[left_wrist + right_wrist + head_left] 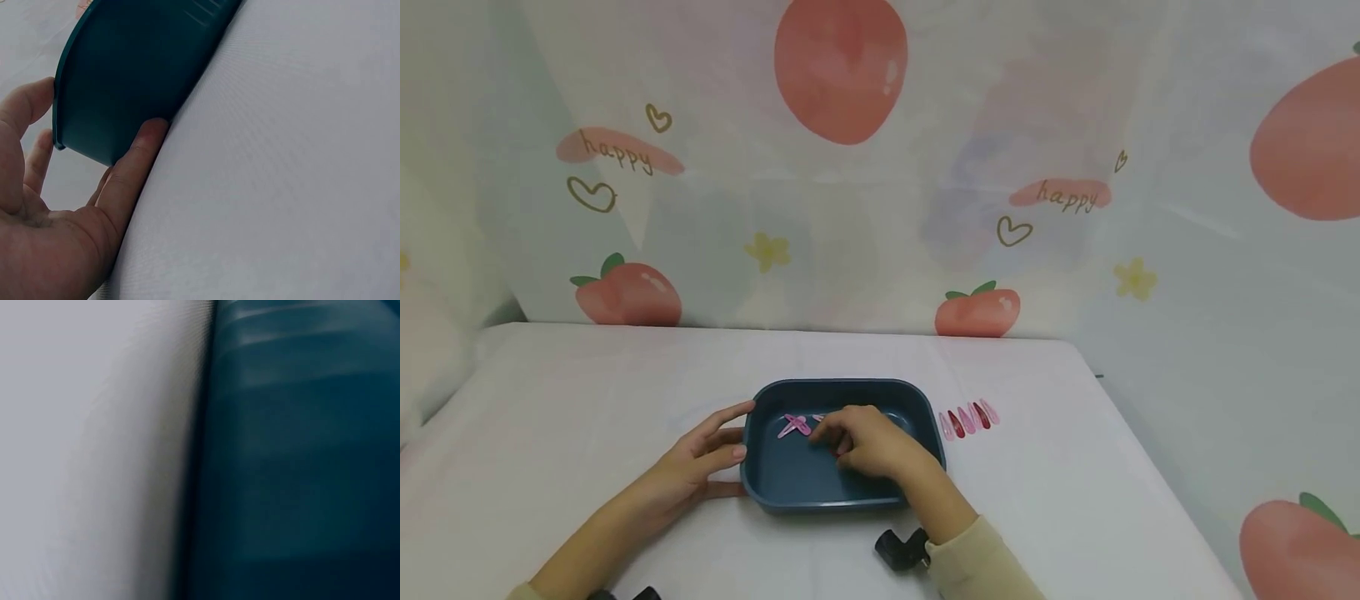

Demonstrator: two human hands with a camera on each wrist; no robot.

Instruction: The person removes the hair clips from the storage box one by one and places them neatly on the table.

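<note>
A dark blue rectangular tray point(782, 483) stands on the white-covered table. Pink snap hair clips point(794, 426) lie crossed inside, left of the middle. My left hand point(696, 462) steadies the tray's left end with fairly straight fingers. In the left wrist view, its fingertips point(153, 128) touch the rim and lower wall. My right hand point(876, 446) reaches over the near right side into the tray, fingers bent downward beside the clips. A bit of red shows beneath it; whether it pinches a clip is hidden. The right wrist view shows only the tray's outer wall point(300, 469) and cloth.
To the tray's right, several pink and red hair clips point(968, 419) lie side by side in a slanting row. A black wrist device point(902, 550) sits by the right sleeve. Behind the table point(587, 375) hangs a peach-patterned cloth point(850, 208).
</note>
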